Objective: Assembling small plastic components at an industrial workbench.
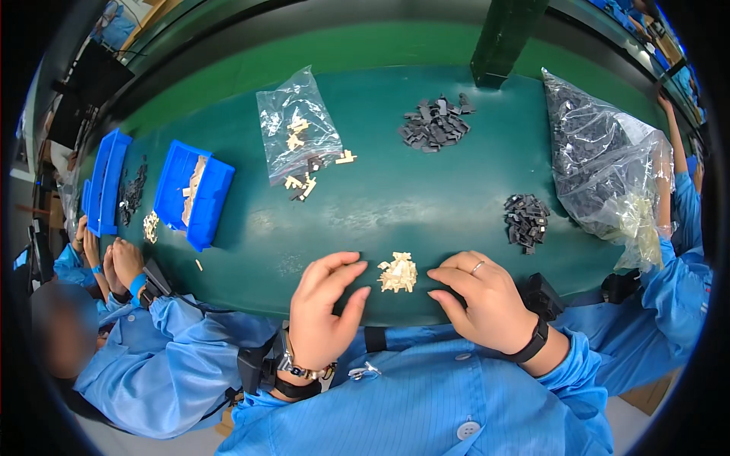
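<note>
Between my two hands lies a small heap of cream-coloured plastic parts (398, 273) on the green tabletop, close to its near edge. My left hand (327, 304) is on the heap's left side, fingers curved and apart from the thumb, holding nothing. On the other side my right hand (479, 299), with a ring on one finger, is likewise open and empty. Neither hand touches the heap. Beyond my right hand sits a pile of small black parts (526, 223).
A larger dark grey pile (436, 123) lies farther back. A clear bag (298, 114) holds cream parts, with several loose ones beside it. At right stands a big bag of black parts (597, 144). Blue bins (214, 205) are at left. Co-workers' hands (125, 264) appear at left; a green post (506, 38) rises behind.
</note>
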{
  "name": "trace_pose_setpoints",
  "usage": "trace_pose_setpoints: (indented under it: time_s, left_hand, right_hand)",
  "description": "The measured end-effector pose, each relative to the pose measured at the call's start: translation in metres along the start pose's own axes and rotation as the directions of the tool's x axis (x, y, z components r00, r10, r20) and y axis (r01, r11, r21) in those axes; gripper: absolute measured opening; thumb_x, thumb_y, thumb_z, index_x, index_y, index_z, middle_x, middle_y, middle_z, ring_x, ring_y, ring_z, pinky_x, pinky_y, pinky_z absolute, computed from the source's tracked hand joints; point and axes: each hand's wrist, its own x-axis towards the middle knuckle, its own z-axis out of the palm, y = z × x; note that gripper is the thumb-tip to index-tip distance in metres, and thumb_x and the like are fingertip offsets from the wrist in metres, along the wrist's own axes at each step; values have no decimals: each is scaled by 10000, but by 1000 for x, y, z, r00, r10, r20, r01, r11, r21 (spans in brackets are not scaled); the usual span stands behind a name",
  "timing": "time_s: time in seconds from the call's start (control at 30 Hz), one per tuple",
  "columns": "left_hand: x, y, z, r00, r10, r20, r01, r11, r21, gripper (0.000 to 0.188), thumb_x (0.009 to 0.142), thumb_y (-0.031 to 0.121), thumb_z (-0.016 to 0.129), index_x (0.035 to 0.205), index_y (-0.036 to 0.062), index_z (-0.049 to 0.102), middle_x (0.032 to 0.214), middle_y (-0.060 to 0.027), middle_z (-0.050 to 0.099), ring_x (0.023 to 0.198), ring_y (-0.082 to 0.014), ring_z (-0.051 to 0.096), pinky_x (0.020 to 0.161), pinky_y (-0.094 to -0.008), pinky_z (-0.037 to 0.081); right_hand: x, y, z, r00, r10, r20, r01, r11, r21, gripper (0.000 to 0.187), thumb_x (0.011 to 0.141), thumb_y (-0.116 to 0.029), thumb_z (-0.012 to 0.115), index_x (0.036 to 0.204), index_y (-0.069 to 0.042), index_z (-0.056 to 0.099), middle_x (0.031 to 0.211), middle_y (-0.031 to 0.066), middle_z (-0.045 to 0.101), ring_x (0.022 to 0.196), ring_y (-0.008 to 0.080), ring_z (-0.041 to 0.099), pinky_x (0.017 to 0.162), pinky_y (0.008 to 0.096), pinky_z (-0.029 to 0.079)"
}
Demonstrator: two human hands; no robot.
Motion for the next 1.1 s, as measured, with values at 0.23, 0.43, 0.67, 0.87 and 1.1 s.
trace_pose_setpoints:
  time_s: [0.23,0.43,0.67,0.87,1.1]
  left_hand:
    - [35,-10,-41,989,64,-136,-21,954,299,264,751,-47,698,1009,6,693,1005,-151,647,921,-306,637,799,-356,507]
    - [78,-39,-36,960,200,-196,-81,869,489,236,735,-17,730,966,29,708,917,-112,627,859,-303,605,747,-378,500]
    - [125,-30,-1,944,320,-79,-216,781,587,211,722,77,742,929,117,743,1088,-74,565,1057,-305,502,874,-426,394]
    - [131,-34,-2,943,333,-7,-239,692,681,115,664,117,751,778,104,754,1092,-78,590,1113,-293,504,888,-441,375]
    - [134,-39,3,911,413,1,-300,661,688,42,702,38,714,740,34,699,1059,-69,607,1070,-284,520,883,-429,359]
  right_hand:
    - [21,-5,10,997,-30,-66,30,1000,1,217,771,-34,700,982,-10,661,913,113,629,814,313,610,718,389,504]
    - [19,1,21,988,-8,-156,16,999,50,191,774,-24,696,958,5,658,899,119,641,792,310,621,699,384,507]
    - [19,9,20,978,19,-206,-4,998,70,171,775,-15,684,944,1,660,887,129,653,787,322,632,697,392,515]
    - [19,6,25,984,-45,-172,54,997,49,186,776,-40,689,960,-18,673,890,120,663,800,310,634,719,394,522]
    - [13,9,35,981,-38,-190,55,995,81,159,822,-69,671,974,-23,667,924,89,665,826,274,627,733,369,510]
